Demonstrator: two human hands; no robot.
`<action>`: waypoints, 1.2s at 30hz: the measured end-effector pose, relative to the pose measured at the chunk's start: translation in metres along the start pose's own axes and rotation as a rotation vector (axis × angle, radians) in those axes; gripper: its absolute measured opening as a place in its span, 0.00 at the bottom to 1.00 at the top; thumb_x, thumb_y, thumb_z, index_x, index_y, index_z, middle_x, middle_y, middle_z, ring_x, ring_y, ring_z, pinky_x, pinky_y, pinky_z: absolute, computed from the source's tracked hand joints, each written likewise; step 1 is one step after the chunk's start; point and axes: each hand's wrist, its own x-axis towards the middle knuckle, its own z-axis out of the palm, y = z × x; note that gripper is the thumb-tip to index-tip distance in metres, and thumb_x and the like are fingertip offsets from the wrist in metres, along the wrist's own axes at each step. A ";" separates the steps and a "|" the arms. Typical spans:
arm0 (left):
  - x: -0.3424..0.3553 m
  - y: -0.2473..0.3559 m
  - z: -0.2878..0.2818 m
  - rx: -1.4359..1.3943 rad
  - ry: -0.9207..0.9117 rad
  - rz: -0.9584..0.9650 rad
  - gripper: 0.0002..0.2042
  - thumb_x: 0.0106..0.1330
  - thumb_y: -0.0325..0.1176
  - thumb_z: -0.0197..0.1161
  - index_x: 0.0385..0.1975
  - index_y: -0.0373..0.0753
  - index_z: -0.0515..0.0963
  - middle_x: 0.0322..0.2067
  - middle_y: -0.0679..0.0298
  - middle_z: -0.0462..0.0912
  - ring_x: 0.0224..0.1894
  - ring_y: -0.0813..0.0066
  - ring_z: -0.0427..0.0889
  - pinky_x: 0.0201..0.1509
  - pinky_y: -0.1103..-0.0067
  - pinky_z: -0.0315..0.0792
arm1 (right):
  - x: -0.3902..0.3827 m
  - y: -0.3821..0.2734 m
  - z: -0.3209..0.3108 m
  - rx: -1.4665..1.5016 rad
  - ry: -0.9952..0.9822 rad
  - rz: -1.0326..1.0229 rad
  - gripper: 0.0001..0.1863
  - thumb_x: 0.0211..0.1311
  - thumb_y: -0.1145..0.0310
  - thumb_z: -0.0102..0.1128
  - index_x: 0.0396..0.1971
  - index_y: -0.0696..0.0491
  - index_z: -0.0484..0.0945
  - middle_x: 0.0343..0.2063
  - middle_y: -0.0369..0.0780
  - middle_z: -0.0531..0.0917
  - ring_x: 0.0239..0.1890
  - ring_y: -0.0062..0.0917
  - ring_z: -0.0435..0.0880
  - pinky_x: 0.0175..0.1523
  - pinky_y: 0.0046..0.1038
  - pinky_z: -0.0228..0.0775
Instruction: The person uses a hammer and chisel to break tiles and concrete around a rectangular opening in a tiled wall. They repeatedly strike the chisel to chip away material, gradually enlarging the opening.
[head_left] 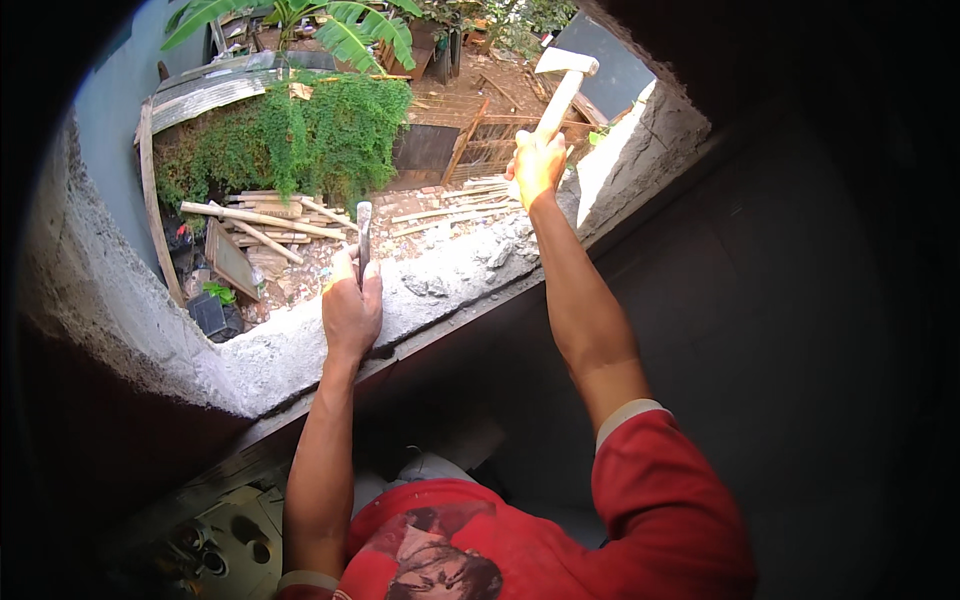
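My left hand (352, 312) is closed around a metal chisel (364, 235), which stands nearly upright above the rough concrete sill (440, 285) of a wall opening. I cannot tell whether the chisel's lower end touches the concrete. Farther right and higher, my right hand (538, 165) grips the handle of a hatchet (566, 64) with a flared blade and a blunt back. Its head is raised beyond the hand, apart from the chisel. Bright sunlight washes out the hatchet and the right hand.
Rough concrete jambs (100, 300) border the opening. Outside lie bamboo poles and planks (265, 228), a vine-covered structure (330, 130), corrugated sheeting (205, 100) and a banana plant (345, 35). Below the sill, a dim surface (240, 530) holds cups or cans.
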 end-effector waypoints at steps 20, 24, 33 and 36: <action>-0.001 -0.010 0.003 0.006 0.071 0.046 0.15 0.72 0.33 0.57 0.54 0.33 0.73 0.22 0.58 0.81 0.24 0.66 0.81 0.31 0.69 0.74 | 0.049 -0.007 -0.011 0.240 0.183 -0.145 0.07 0.65 0.74 0.54 0.31 0.56 0.64 0.14 0.37 0.71 0.09 0.22 0.71 0.11 0.29 0.65; 0.002 -0.005 0.003 0.009 0.064 0.028 0.14 0.72 0.33 0.57 0.53 0.33 0.73 0.21 0.58 0.80 0.24 0.66 0.81 0.31 0.70 0.74 | 0.051 -0.011 0.012 0.171 0.187 -0.153 0.09 0.64 0.73 0.56 0.34 0.58 0.64 0.15 0.39 0.72 0.09 0.23 0.72 0.11 0.31 0.68; 0.000 0.001 -0.001 0.004 0.022 -0.028 0.15 0.71 0.34 0.58 0.53 0.34 0.73 0.29 0.43 0.84 0.34 0.40 0.85 0.38 0.58 0.76 | 0.042 -0.007 -0.007 0.298 0.241 -0.138 0.08 0.65 0.76 0.55 0.32 0.53 0.65 0.15 0.33 0.67 0.09 0.21 0.67 0.11 0.28 0.60; 0.000 0.000 0.000 -0.003 0.045 0.017 0.15 0.71 0.35 0.58 0.52 0.33 0.73 0.29 0.43 0.85 0.34 0.40 0.84 0.38 0.58 0.76 | 0.043 -0.009 -0.001 0.313 0.145 -0.129 0.09 0.63 0.75 0.57 0.34 0.53 0.63 0.16 0.35 0.68 0.09 0.22 0.67 0.11 0.28 0.60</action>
